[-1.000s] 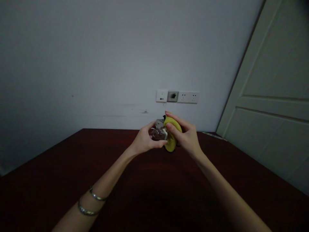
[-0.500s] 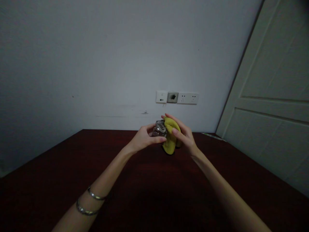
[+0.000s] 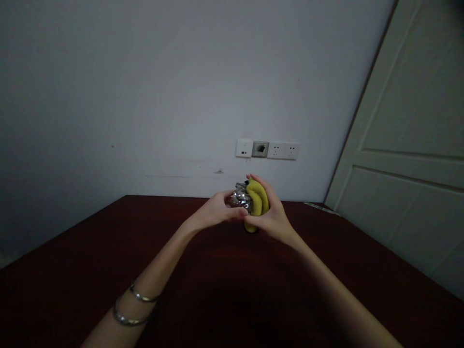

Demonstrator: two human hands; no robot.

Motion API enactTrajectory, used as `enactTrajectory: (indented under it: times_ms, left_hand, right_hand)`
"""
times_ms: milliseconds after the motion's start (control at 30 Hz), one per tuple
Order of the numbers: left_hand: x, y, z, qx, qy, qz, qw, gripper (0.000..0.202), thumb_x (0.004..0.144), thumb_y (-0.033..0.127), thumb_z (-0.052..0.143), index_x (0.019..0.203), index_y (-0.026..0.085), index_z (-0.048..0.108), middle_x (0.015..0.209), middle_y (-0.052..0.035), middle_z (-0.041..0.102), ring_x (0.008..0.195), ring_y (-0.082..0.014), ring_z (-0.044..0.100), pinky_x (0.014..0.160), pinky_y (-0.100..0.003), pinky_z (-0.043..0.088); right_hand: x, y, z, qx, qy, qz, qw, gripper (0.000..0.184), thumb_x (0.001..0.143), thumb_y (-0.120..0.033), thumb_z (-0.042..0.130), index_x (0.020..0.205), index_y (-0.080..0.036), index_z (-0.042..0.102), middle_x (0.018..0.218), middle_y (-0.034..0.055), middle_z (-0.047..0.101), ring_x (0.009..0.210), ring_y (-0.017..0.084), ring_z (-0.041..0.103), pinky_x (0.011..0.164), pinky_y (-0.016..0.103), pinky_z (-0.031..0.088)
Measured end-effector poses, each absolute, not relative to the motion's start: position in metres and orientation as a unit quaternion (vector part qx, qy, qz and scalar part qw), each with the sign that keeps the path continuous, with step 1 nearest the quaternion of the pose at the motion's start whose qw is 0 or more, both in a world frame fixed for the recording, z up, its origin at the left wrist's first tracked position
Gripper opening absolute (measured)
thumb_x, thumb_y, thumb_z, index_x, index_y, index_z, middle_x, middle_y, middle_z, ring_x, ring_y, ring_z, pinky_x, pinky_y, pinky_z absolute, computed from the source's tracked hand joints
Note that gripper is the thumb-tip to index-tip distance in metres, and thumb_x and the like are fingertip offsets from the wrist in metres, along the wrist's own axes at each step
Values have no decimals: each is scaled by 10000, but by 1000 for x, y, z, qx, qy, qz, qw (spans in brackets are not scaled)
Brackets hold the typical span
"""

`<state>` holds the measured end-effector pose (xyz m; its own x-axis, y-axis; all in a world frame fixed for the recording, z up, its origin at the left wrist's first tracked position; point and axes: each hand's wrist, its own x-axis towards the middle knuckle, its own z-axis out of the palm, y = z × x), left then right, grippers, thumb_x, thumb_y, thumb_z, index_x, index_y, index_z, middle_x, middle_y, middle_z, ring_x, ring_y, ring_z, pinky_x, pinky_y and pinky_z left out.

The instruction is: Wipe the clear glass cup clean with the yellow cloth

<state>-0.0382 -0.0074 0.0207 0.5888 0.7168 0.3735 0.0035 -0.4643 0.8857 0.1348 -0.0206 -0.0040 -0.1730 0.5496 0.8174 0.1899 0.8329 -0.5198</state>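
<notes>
My left hand (image 3: 214,214) is closed round a small clear glass object (image 3: 240,199) that glints with facets. My right hand (image 3: 271,218) grips a yellow cloth (image 3: 256,203) and presses it against the right side of the glass. Both hands are held together above the far middle of a dark red-brown table (image 3: 203,290). Two silver bangles (image 3: 134,307) sit on my left forearm. Part of the glass is hidden by my fingers and the cloth.
A grey wall stands behind the table with a row of white sockets and a switch plate (image 3: 267,149). A pale panelled door (image 3: 409,159) fills the right side. A thin light strip (image 3: 321,207) lies at the table's far right edge.
My right hand has turned and wrapped the yellow cloth tighter round the glass, so less cloth hangs down. My left hand has rotated the glass a little. Both hands stay in the same place.
</notes>
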Motion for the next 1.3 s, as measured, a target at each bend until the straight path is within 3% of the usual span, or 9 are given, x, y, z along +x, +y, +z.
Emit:
enactTrajectory:
  times_ms: [100,267,433,600,700,800,933,1167,1300]
  left_hand:
    - [-47,-7,21,797,236,344,437,742,595,403,784,1232,150,500,1139,-141,630,1018,-262,609,900,-429,464]
    - [-48,-6,17,820,326,406,239,1156,455,362,855,1431,201,256,1409,-205,404,1262,-364,428,1044,-551,312]
    - [-42,-5,15,834,300,406,222,997,488,378,837,1357,207,377,1291,-152,537,1156,-320,534,992,-504,395]
    - [-41,-5,14,830,311,419,196,872,464,368,842,1239,204,478,1135,-113,624,1032,-299,598,901,-467,452]
    - [-41,-6,12,823,346,415,176,885,450,411,844,1224,199,472,1030,-106,655,934,-291,632,813,-437,481]
    - [-40,-7,12,818,357,420,164,893,463,439,837,1229,193,450,985,-89,660,854,-261,644,754,-393,492]
    - [-39,-10,14,831,298,441,162,875,495,398,836,1236,194,419,1127,-94,616,971,-249,613,842,-380,479]
    - [-36,-11,11,862,244,418,149,899,507,353,839,1276,214,395,1275,-117,526,1166,-302,518,1004,-473,398]
    - [-37,-8,9,858,251,424,145,883,516,318,834,1273,210,392,1267,-118,533,1148,-297,531,975,-453,421]
  right_hand:
    - [135,-20,-2,-262,-718,213,609,840,570,-326,818,1314,-247,436,1349,101,498,1193,261,520,1027,441,406]
    - [133,-16,-1,-291,-675,290,613,836,542,-351,824,1289,-229,467,1267,97,571,1103,252,586,983,425,456]
    - [132,-12,-3,-289,-674,326,596,799,563,-353,804,1280,-231,473,1179,74,622,1047,227,613,954,411,480]
    - [130,-12,-4,-277,-676,340,592,780,590,-410,779,1288,-248,472,1252,80,589,1107,237,587,977,409,460]
    - [126,-17,-3,-264,-672,334,606,625,708,-477,677,1267,-259,502,1315,79,553,1158,240,558,991,414,444]
    - [121,-24,-2,-261,-693,249,624,443,772,-438,632,1180,-269,587,1352,58,527,1239,236,494,1057,431,369]
    - [119,-28,1,-242,-734,141,618,304,793,-366,632,1088,-292,652,1364,26,520,1293,219,436,1109,433,288]
    - [124,-20,8,-311,-642,264,649,337,807,-456,588,1032,-221,676,1076,54,699,995,212,644,903,391,503]
    - [122,-27,9,-306,-689,184,631,299,808,-382,612,1071,-251,671,1184,47,655,1105,215,599,996,412,443]
